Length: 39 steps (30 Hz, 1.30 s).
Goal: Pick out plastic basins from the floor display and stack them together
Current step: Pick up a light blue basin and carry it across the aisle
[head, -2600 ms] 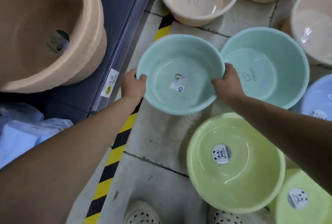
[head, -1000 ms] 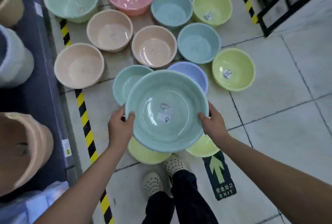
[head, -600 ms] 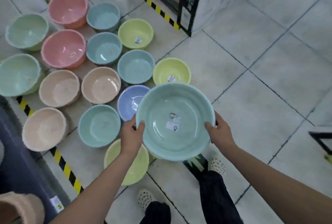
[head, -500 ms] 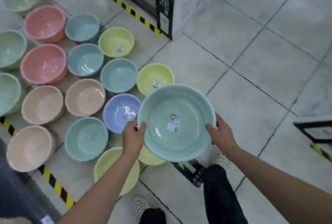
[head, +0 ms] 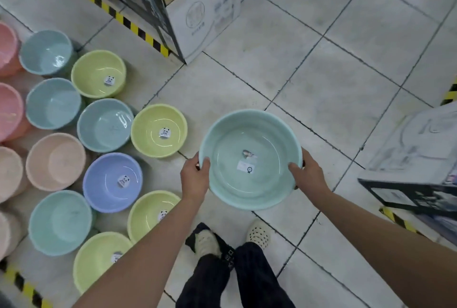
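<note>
I hold a mint-green plastic basin (head: 249,139) level in the air above bare floor tiles, its white label showing inside. My left hand (head: 194,179) grips its left rim, thumb hooked inside. On the opposite rim my right hand (head: 306,175) grips the same way. The floor display fills the left: yellow-green basins (head: 158,122) (head: 99,70) (head: 148,211) (head: 96,253), a lilac-blue basin (head: 111,174), pale blue basins (head: 103,122) (head: 53,102), a teal basin (head: 59,221) and a peach basin (head: 55,159).
A white cardboard display box (head: 197,6) stands at the top centre behind black-yellow floor tape (head: 111,13). A dark and white box (head: 418,171) juts in from the right. My feet (head: 232,238) stand on the tiles below the basin. Pink basins (head: 7,109) sit at the far left.
I have lifted the mint-green basin off the floor display and turned right with it. It now hangs over bare tiles to the right of the display; both hands keep their grip.
</note>
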Tool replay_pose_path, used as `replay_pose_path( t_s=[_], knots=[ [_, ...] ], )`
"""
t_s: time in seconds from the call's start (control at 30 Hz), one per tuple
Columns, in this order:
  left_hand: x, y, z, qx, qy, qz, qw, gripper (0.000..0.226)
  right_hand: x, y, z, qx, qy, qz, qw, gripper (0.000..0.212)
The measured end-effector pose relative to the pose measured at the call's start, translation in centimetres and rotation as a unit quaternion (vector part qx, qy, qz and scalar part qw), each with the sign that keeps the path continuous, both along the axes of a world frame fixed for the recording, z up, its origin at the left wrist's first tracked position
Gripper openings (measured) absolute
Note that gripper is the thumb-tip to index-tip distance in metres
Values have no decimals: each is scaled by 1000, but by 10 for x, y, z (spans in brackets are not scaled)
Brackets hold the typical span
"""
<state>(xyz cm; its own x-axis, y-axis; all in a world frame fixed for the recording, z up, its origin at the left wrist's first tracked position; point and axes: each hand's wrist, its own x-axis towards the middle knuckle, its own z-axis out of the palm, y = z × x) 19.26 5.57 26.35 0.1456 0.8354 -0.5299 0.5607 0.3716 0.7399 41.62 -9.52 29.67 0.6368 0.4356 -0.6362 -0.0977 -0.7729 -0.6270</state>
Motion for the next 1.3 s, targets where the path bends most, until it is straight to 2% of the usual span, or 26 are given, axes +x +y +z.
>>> replay_pose_path(
  t_s=[0.13,0.33,0.6,0.73,0.97,1.3],
  knots=[
    [29,32,-26,-12,8,-6,1000,26,32,31,-31,-23,-14,1,1000,52],
    [61,74,-75,-46,-19,4,999,24,64,77,-86,-57,-45,28,997,54],
    [102,114,-210,-96,29,-53,994,33,120,122,-219,-86,-38,64,993,56],
    [127,121,-287,-112,43,-38,992,41,148,135,-302,-93,-3,87,992,62],
    [160,118,-410,-111,23,10,993,39,175,138,-431,-85,-29,80,993,57],
    [166,111,-485,-103,26,42,993,42,175,132,-505,-96,-34,84,991,59]
  ],
)
